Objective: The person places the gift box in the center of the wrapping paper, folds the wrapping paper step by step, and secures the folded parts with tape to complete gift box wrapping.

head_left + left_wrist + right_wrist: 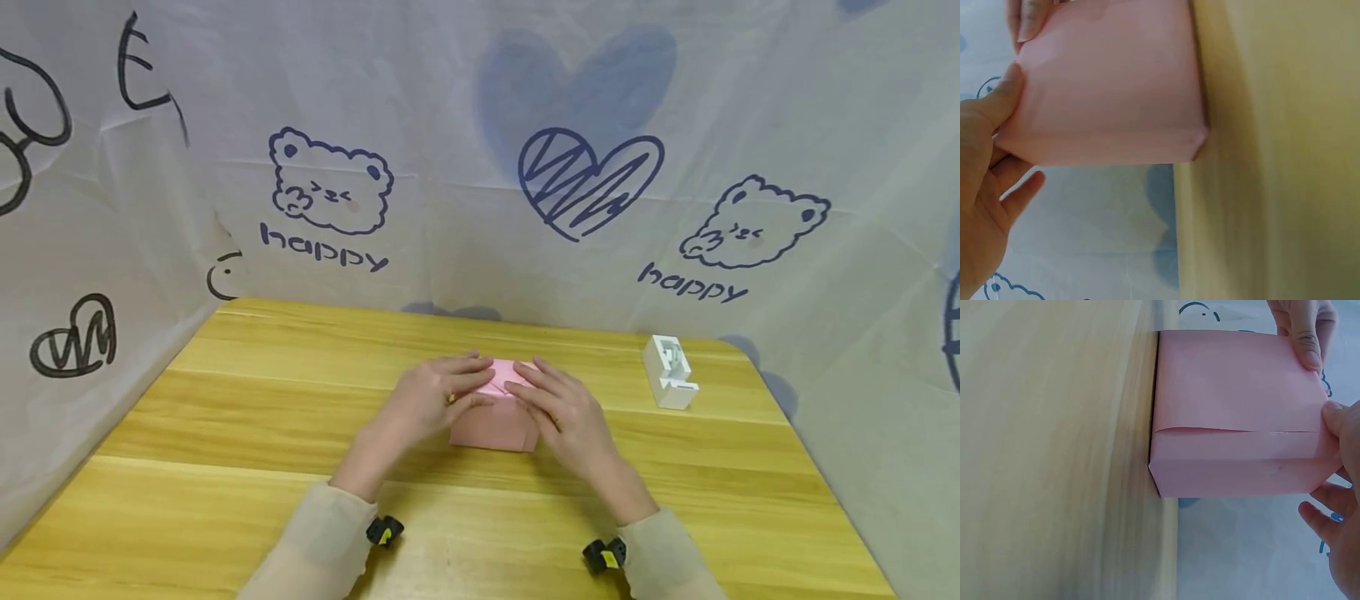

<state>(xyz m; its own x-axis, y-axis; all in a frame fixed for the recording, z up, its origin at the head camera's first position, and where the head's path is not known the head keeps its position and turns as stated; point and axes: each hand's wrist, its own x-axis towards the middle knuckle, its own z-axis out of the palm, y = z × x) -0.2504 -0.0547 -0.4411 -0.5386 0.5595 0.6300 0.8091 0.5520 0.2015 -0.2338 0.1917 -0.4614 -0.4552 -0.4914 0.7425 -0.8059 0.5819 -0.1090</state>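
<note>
A boxy package wrapped in pink paper [491, 427] stands upright on the table between the two hands. Its top carries angled folds, partly covered by the fingers. My left hand [429, 395] holds the top from the left, fingers over the folded paper and thumb on the near face. From the right, my right hand [567, 417] grips the same top edge, its fingertips pressing on the folds. On the package's near face [1235, 381], the right wrist view shows an overlapping paper flap. Smooth pink paper [1110, 75] fills the same face in the left wrist view.
A white tape dispenser [670, 373] stands on the right of the wooden table [225, 400], beyond the right hand. Behind the table hangs a pale cloth [450, 167] printed with bears and hearts. Small black devices [385, 532] are worn at both wrists.
</note>
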